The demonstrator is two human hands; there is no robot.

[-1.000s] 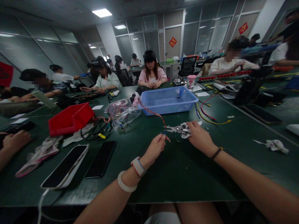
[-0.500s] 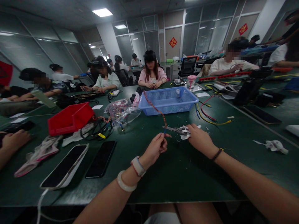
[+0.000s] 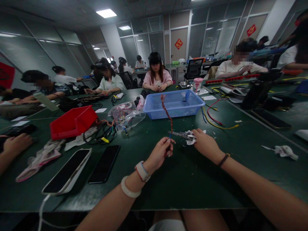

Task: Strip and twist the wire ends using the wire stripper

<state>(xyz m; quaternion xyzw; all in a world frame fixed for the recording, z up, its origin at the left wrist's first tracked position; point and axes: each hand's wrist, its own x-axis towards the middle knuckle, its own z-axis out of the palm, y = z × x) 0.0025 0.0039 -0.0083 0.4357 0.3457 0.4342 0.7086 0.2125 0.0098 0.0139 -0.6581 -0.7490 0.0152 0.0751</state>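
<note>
Low over the green table, my left hand pinches the blue lower end of a wire between thumb and fingers. Its long reddish-brown, twisted-looking part stands up above the hand, in front of the basket. My right hand is closed around a pair of pliers, with white crumpled material between hand and tool. The pliers point left, and their jaw tips meet the wire just above my left fingertips. Whether the jaws grip the wire is too small to tell.
A blue mesh basket lies beyond my hands. Leftward are a red bin, a clear bag of wires, two phones and gloves. Loose coloured wires and crumpled white scrap lie right. Other people sit around.
The wire's upper end has swung to the right and now stands more upright. Both hands and the pliers stay nearly in place.
</note>
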